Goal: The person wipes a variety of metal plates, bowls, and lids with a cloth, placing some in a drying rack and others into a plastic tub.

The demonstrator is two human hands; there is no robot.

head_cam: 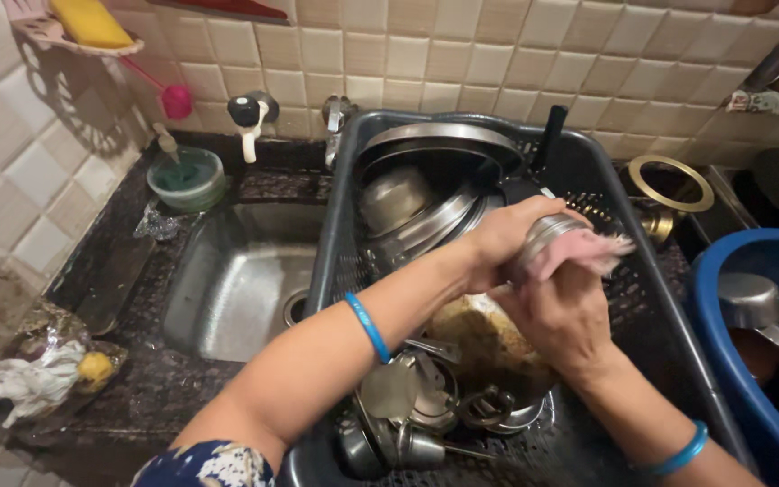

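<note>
My left hand [507,239] grips a small round steel vessel [545,236] over the dark plastic dish basket [335,207]. Pressed against that vessel, my right hand [559,316] holds a pink scrub cloth [592,251]. Both wrists wear blue bangles. Below the hands the basket holds several steel plates, bowls, cups and spoons [412,406]. A large steel plate [439,144] and a steel bowl [394,198] lean at the basket's far end.
A steel sink [241,280] lies left of the basket, taps [247,117] behind it. A green soap tub [187,179] sits at the back left. A blue tub [768,271] with a steel ladle stands right. Crumpled wrappers [38,374] lie at the near left.
</note>
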